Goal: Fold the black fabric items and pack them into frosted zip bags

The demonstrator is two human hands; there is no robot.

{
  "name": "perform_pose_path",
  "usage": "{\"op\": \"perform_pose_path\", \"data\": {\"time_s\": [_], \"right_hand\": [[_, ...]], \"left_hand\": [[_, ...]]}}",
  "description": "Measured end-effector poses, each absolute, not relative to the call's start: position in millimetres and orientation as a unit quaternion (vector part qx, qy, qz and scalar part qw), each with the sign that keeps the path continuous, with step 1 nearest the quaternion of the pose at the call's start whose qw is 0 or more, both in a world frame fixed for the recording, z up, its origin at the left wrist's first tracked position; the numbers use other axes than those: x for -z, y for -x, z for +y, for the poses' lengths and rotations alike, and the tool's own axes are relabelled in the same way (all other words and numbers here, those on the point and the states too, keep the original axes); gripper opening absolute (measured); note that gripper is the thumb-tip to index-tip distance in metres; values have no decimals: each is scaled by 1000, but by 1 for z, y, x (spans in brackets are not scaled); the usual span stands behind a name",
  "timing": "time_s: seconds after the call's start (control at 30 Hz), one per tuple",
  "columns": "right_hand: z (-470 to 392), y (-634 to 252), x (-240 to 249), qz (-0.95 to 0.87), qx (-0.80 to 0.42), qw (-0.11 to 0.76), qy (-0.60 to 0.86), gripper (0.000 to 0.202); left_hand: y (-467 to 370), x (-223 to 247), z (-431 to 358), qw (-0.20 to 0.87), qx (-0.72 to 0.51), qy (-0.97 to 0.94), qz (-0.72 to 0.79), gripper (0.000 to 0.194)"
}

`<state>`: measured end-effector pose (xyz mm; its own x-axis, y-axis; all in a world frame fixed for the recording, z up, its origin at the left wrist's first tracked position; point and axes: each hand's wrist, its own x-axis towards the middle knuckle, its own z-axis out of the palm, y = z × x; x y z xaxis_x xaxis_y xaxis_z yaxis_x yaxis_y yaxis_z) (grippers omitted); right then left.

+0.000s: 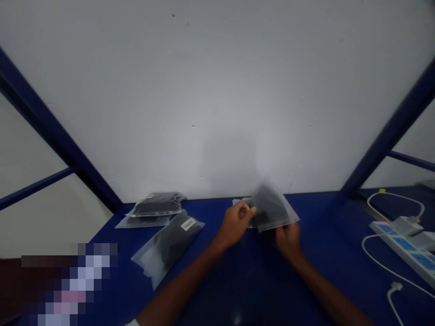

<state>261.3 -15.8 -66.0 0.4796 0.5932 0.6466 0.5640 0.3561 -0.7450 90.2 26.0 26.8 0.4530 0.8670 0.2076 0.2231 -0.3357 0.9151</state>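
Observation:
Between my two hands a frosted plastic bag (272, 208) with something dark inside is held tilted above the blue table (217, 290). My left hand (236, 222) pinches its left edge, thumb and forefinger together. My right hand (288, 237) grips the bag's lower right edge from below, with some fingers hidden behind it. Part of another clear bag (242, 201) shows behind my left hand. To the left, a frosted bag with a white label (175, 246) lies slantwise on the table. Farther back sits a small stack of similar bags (158, 204) with dark contents.
A white power strip (404, 246) with plugged-in chargers lies at the right edge, with white cables (369, 253) curving across the table. A grey-white panel (217, 90) rises behind the table, between slanted blue frame posts (390, 127). The lower left corner is pixelated.

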Motion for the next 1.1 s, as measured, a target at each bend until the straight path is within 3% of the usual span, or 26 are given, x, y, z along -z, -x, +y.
{"op": "perform_pose_path", "data": {"time_s": [0.1, 0.2, 0.37, 0.57, 0.73, 0.87, 1.0, 1.1], "right_hand": [[-12, -263, 61, -427, -56, 702, 567, 29], [-8, -261, 55, -364, -103, 745, 549, 34], [-8, -256, 42, -222, -310, 807, 451, 40], [-7, -253, 36, -243, -394, 780, 420, 44], [-8, -256, 37, -401, -476, 677, 393, 76], [-9, -264, 41, -494, -461, 624, 392, 88], [-9, -266, 51, -559, -300, 595, 493, 64], [-8, -262, 58, -569, -202, 571, 557, 43]], "left_hand": [[-90, -11, 43, 472, -357, -679, 433, 32], [-92, 2, 47, 554, -270, -668, 417, 41], [-101, 12, 36, 649, -186, -667, 315, 51], [-110, 19, 29, 690, -239, -609, 308, 47], [-103, 19, 39, 683, -267, -583, 351, 38], [-102, 17, 40, 669, -261, -597, 356, 33], [-102, 6, 27, 633, -244, -651, 341, 26], [-100, -2, 21, 533, -244, -739, 333, 24]]}}
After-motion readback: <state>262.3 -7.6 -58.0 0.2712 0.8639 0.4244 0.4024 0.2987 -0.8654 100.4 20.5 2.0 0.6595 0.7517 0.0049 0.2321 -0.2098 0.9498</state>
